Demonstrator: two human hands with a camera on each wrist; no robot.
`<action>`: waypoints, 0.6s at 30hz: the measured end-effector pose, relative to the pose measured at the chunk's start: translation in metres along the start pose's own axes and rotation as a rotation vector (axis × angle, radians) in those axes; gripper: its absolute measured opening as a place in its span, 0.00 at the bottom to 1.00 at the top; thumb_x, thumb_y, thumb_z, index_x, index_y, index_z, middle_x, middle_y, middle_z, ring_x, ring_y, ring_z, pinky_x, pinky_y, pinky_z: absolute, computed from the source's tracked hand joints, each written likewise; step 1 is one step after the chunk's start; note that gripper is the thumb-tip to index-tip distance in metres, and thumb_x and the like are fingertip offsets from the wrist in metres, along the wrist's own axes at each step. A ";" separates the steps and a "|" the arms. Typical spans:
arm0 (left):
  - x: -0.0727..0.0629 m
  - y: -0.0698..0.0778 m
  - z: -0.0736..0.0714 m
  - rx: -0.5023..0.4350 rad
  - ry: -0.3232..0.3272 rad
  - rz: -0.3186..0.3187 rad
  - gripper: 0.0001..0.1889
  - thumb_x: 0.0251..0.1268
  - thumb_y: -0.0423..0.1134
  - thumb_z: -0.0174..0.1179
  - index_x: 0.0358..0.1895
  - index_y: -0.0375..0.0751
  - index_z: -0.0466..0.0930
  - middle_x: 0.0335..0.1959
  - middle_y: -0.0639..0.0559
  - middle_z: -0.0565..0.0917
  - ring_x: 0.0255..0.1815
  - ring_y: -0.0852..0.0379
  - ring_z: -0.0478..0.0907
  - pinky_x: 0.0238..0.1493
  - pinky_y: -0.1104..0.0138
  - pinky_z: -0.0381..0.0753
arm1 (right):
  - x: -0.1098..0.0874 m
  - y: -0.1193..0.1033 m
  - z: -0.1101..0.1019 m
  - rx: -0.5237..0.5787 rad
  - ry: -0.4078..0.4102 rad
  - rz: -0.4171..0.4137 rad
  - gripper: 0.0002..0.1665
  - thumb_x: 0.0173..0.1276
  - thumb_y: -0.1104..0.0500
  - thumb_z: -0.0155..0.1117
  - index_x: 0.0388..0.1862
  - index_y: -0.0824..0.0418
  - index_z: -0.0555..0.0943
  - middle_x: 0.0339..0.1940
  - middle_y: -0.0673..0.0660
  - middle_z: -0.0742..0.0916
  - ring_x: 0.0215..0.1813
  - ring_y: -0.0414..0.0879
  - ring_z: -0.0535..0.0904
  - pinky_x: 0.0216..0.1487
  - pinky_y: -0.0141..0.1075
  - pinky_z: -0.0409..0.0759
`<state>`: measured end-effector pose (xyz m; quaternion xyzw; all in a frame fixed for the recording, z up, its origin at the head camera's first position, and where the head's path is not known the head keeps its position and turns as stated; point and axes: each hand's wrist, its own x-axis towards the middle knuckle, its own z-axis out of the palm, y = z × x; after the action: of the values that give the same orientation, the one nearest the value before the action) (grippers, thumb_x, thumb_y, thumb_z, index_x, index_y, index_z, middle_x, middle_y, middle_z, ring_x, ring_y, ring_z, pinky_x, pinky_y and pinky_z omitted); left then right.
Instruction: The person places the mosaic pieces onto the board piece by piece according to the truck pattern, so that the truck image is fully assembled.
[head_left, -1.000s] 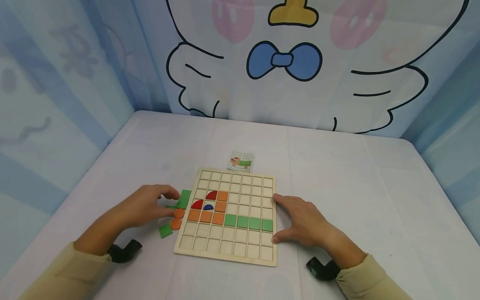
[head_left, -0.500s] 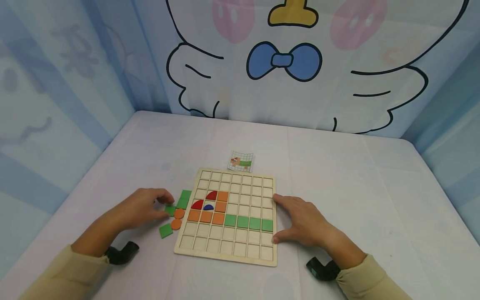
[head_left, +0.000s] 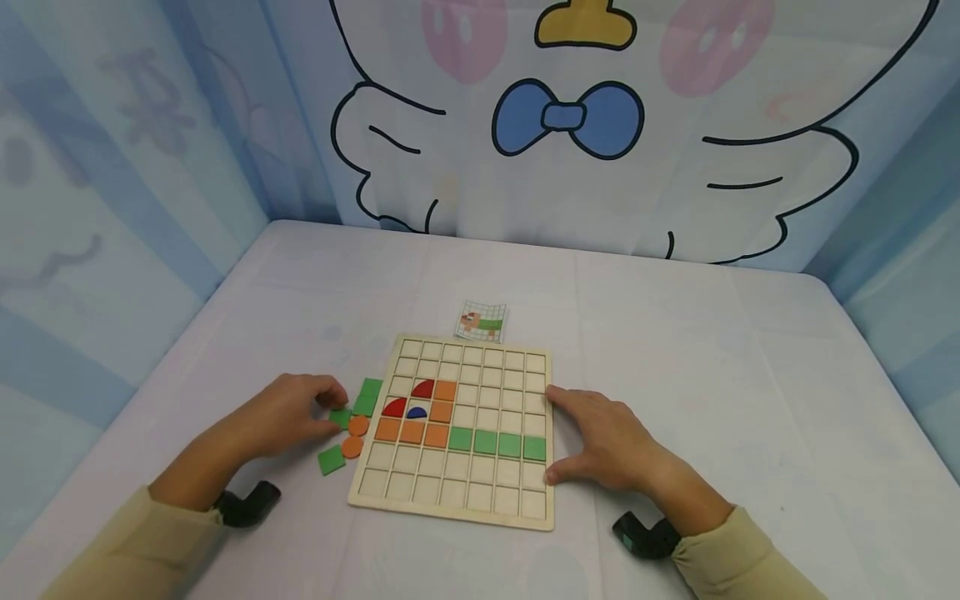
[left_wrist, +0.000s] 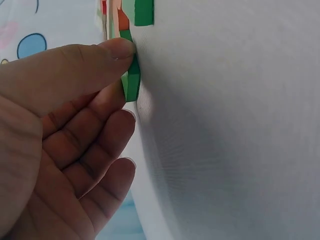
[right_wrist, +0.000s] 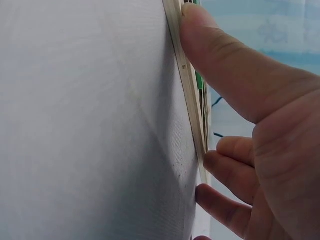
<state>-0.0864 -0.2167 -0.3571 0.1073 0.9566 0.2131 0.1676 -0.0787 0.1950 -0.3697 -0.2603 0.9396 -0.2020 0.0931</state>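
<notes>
Your left grip (head_left: 288,417) pinches a green tile (left_wrist: 133,82) between thumb and finger, left of the gridded board (head_left: 480,473) and near two orange discs (head_left: 358,426); across the white surface (head_left: 675,350), your right grip (head_left: 611,437), spread wide, touches the board's right edge.

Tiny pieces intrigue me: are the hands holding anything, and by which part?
The left hand pinches a green square by its edges; the right hand only touches the board.
</notes>
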 end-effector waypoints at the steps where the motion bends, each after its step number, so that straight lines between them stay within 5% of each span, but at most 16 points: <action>1: 0.000 0.000 0.000 0.005 0.001 0.001 0.16 0.55 0.34 0.74 0.46 0.37 0.82 0.41 0.51 0.83 0.44 0.50 0.77 0.51 0.51 0.79 | 0.000 0.000 0.000 0.002 0.000 0.001 0.61 0.47 0.36 0.81 0.73 0.65 0.67 0.68 0.63 0.77 0.68 0.63 0.70 0.61 0.62 0.69; 11: 0.000 -0.002 -0.005 0.031 0.051 0.028 0.15 0.55 0.35 0.74 0.45 0.37 0.83 0.40 0.51 0.84 0.44 0.49 0.79 0.50 0.51 0.80 | -0.001 0.001 0.000 -0.001 0.004 -0.002 0.61 0.47 0.36 0.81 0.73 0.65 0.67 0.68 0.63 0.77 0.68 0.63 0.71 0.60 0.62 0.69; 18: 0.005 0.011 -0.010 0.011 0.030 0.038 0.16 0.58 0.36 0.73 0.47 0.38 0.83 0.42 0.50 0.84 0.46 0.48 0.79 0.52 0.52 0.81 | -0.001 0.001 0.000 -0.003 0.006 -0.011 0.60 0.47 0.36 0.80 0.73 0.65 0.68 0.68 0.63 0.77 0.68 0.63 0.71 0.59 0.62 0.70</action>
<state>-0.0937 -0.2092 -0.3450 0.1230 0.9579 0.2127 0.1483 -0.0787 0.1961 -0.3706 -0.2648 0.9387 -0.2021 0.0889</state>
